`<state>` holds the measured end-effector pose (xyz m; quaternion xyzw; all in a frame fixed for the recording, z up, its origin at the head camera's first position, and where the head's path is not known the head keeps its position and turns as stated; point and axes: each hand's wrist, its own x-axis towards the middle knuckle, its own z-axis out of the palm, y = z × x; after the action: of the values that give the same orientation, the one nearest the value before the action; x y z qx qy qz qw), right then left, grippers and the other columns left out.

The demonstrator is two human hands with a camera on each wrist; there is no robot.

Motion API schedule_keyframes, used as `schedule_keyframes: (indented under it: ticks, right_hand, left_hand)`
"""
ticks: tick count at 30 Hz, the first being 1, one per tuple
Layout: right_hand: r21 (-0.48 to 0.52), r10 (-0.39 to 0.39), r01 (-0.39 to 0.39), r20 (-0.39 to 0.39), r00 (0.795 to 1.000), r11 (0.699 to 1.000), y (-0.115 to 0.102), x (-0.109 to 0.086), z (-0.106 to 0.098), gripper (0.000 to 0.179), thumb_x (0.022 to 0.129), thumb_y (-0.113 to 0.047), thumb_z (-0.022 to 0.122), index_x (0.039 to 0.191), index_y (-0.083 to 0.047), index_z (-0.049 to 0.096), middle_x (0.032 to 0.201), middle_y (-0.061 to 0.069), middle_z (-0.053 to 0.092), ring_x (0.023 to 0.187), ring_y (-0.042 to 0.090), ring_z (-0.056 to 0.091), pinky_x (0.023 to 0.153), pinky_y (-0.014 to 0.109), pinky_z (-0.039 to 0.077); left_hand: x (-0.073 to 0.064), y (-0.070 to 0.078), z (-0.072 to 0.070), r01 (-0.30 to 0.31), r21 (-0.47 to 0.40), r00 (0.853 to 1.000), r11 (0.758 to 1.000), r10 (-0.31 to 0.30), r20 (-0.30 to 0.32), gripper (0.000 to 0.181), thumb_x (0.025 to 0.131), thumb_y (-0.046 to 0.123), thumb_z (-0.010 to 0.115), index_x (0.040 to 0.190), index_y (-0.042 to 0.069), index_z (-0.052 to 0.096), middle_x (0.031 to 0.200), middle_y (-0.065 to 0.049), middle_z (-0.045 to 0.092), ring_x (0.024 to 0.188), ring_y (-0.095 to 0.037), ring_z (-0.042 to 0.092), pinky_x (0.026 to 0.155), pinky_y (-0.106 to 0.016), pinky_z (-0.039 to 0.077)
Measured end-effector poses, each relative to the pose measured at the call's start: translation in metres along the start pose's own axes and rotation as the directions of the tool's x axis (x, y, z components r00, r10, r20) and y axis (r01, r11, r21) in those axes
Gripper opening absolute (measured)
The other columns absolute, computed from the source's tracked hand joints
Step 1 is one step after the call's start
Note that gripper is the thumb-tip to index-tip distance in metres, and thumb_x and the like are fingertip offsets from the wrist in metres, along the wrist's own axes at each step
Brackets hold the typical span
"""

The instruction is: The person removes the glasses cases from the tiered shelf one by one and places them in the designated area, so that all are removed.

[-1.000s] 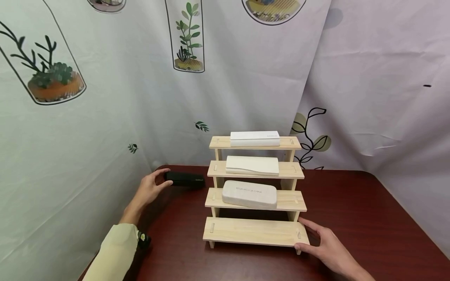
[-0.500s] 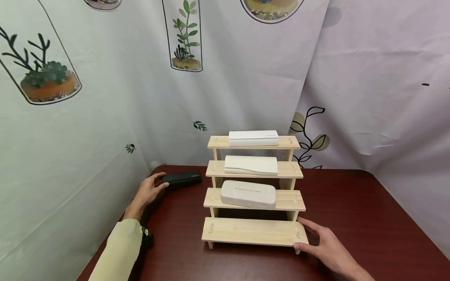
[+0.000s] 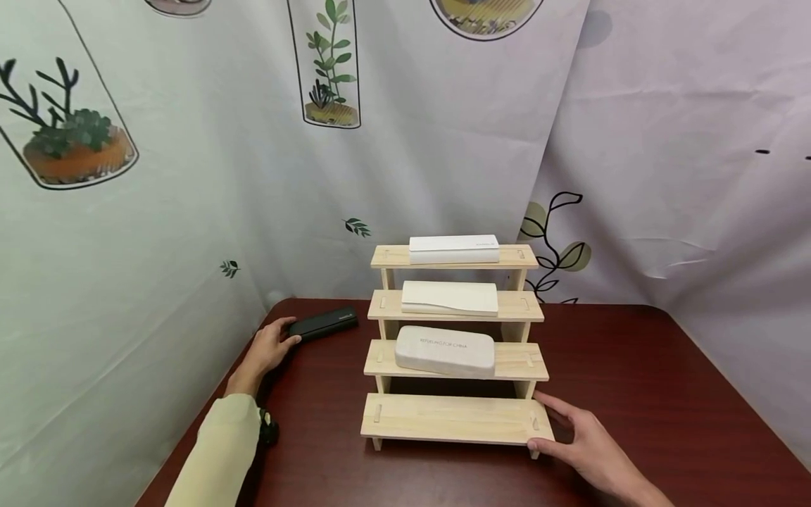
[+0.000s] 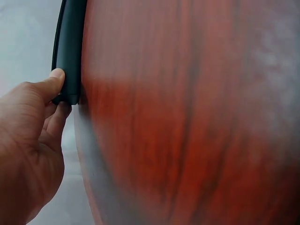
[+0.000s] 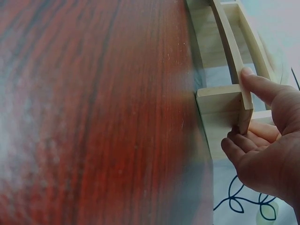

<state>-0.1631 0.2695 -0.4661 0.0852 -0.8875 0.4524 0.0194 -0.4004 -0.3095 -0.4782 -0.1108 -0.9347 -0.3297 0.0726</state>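
My left hand [image 3: 269, 347] pinches the near left end of a black glasses case [image 3: 324, 324] at the table's back left. In the left wrist view the thumb lies on the case's upper face, with fingers at its end. The right hand [image 3: 583, 440] grips the right end of the lowest board of a pale wooden four-step stand [image 3: 450, 419]. Its thumb is on the front edge, as the right wrist view shows the board [image 5: 234, 61] between thumb and fingers. White glasses cases lie on the top step [image 3: 454, 256], second step [image 3: 449, 303] and third step [image 3: 445, 354].
The stand is on a dark red wooden table [image 3: 633, 380]. A light cloth backdrop [image 3: 253, 141] with plant prints hangs behind and along the left edge. A dark band [image 3: 269, 428] is on the left wrist.
The black glasses case has turned, its right end swinging toward the back, and shifted slightly left with my left hand. The right hand keeps its grip on the stand. The view has shifted slightly.
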Motion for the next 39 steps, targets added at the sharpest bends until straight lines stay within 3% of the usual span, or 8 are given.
schedule_keyframes:
  ticks: [16, 24, 35, 39]
  right_hand:
    - [0.004, -0.007, 0.007, -0.003, 1.0, 1.0, -0.001, 0.0, 0.0, 0.087, 0.083, -0.036, 0.093, 0.149, 0.005, 0.055, 0.149, 0.022, 0.059, 0.135, 0.028, 0.056, 0.097, 0.018, 0.051]
    - [0.012, -0.022, 0.022, -0.013, 1.0, 1.0, -0.001, 0.0, 0.0, 0.087, 0.083, -0.036, 0.093, 0.149, 0.006, 0.055, 0.149, 0.022, 0.059, 0.135, 0.018, 0.056, 0.098, 0.016, 0.049]
    - [0.025, -0.024, 0.024, -0.009, 1.0, 0.999, -0.001, 0.0, 0.0, 0.087, 0.083, -0.035, 0.093, 0.15, 0.006, 0.054, 0.149, 0.022, 0.059, 0.136, 0.021, 0.055, 0.1, 0.019, 0.05]
    - [0.029, -0.008, 0.008, -0.001, 1.0, 1.0, -0.001, 0.0, 0.0, 0.088, 0.084, -0.035, 0.092, 0.15, 0.006, 0.053, 0.15, 0.023, 0.058, 0.138, 0.029, 0.054, 0.1, 0.019, 0.049]
  left_hand:
    - [0.01, 0.006, -0.003, 0.065, 0.11, 0.997, 0.992, -0.069, 0.03, 0.058, 0.107, 0.01, 0.063, 0.156, -0.01, 0.042, 0.154, -0.041, 0.041, 0.141, -0.059, 0.039, 0.114, -0.07, 0.035]
    - [0.014, 0.01, -0.005, 0.162, 0.103, 0.986, 0.981, -0.166, 0.027, 0.058, 0.109, 0.011, 0.059, 0.16, -0.007, 0.038, 0.159, -0.039, 0.036, 0.146, -0.059, 0.031, 0.118, -0.07, 0.029]
    - [0.02, 0.016, 0.0, 0.231, 0.145, 0.973, 0.962, -0.227, -0.045, 0.056, 0.108, 0.009, 0.057, 0.159, -0.008, 0.039, 0.157, -0.038, 0.04, 0.142, -0.062, 0.036, 0.118, -0.07, 0.027]
    - [0.02, 0.02, 0.001, 0.264, 0.151, 0.964, 0.953, -0.256, -0.069, 0.055, 0.108, 0.007, 0.056, 0.157, -0.01, 0.039, 0.155, -0.038, 0.042, 0.141, -0.062, 0.037, 0.119, -0.071, 0.026]
